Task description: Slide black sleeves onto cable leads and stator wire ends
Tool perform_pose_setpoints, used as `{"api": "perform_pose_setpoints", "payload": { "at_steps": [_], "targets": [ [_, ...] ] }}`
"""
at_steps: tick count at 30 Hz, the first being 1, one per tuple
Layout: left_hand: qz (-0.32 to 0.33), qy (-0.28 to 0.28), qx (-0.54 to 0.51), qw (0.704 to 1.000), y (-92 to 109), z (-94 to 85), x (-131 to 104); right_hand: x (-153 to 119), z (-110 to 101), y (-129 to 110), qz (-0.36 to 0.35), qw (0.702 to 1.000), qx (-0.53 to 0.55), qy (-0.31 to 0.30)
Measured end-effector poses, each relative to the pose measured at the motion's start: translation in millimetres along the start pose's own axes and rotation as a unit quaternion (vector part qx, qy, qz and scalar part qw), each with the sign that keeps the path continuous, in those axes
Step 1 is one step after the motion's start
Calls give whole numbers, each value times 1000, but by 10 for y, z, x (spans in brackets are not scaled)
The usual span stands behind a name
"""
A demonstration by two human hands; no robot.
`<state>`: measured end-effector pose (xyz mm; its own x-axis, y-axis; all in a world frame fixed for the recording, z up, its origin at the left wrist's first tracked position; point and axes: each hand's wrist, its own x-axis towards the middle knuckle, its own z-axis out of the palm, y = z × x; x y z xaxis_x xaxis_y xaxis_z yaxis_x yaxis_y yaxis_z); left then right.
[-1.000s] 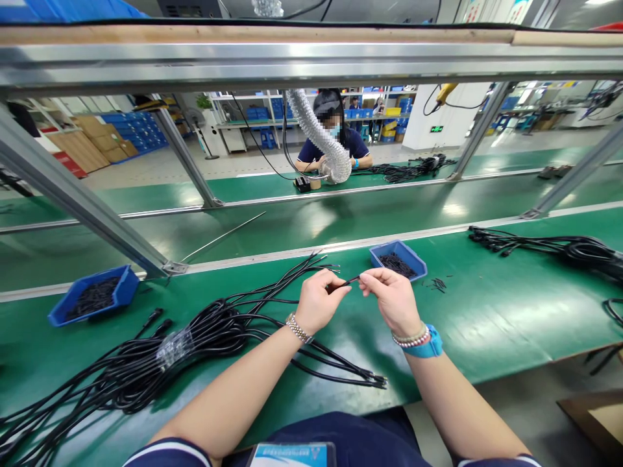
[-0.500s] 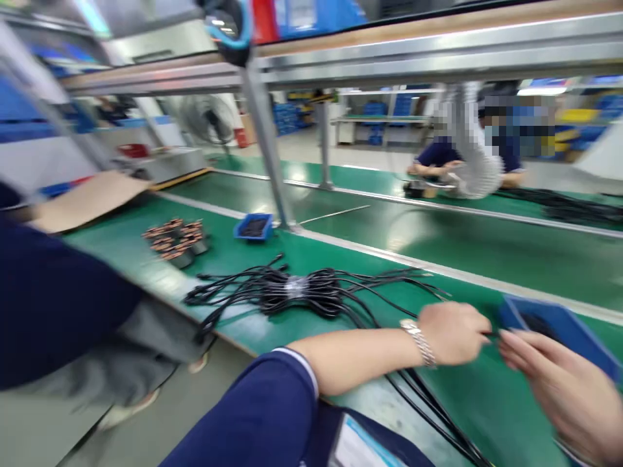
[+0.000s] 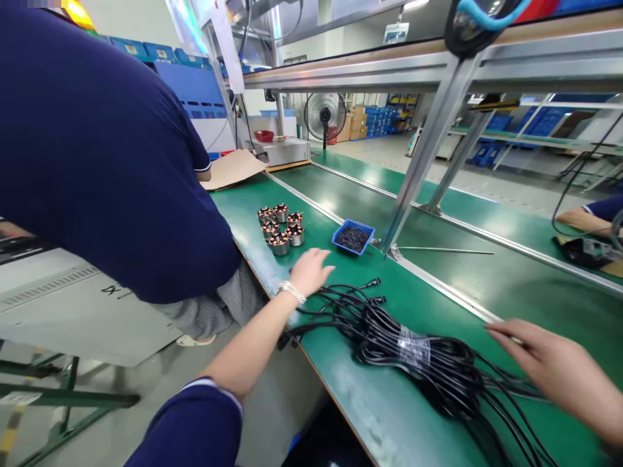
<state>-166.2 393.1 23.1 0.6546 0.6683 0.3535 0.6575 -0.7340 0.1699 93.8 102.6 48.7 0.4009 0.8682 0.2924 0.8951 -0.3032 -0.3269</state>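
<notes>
My left hand [image 3: 311,271] reaches forward with its fingers stretched out and nothing visible in them. It is above the near end of a taped bundle of black cables [image 3: 379,337], whose connector ends fan out beside it. Just beyond the fingers stand several copper-wound motor stators [image 3: 279,242]. A blue tray [image 3: 354,224] of small black parts lies to their right. Over the right part of the bench, my right hand [image 3: 549,357] is closed in a pinch. Something thin shows between its thumb and fingers, too small to name.
A person in a dark blue shirt [image 3: 111,162] stands close on the left. A metal post [image 3: 423,162] rises from the green bench [image 3: 341,395] behind the blue tray. A thin rod [image 3: 445,250] lies behind it. Brown cardboard [image 3: 238,168] lies at the far left.
My view has swung left. My hands, earlier together at a small dark piece near a blue bin, are now apart; the left has moved towards the stators and opened.
</notes>
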Motion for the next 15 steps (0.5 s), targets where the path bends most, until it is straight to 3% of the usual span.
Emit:
{"api": "perform_pose_setpoints", "payload": {
  "at_steps": [3,7,11,15],
  "targets": [
    [-71,5,41,997,-777,35,61,977,476,-454,-119,987,-19,-108],
    [-76,-15,103,992,-1381,54,229,2028,1117,-1068,-182,961,-135,-161],
    [-25,-91,169,981,-1625,82,430,2615,1629,-1340,-181,957,-157,-163],
    [14,-165,133,977,-1512,26,454,2806,1901,-1359,-189,958,-139,-167]
  ]
}}
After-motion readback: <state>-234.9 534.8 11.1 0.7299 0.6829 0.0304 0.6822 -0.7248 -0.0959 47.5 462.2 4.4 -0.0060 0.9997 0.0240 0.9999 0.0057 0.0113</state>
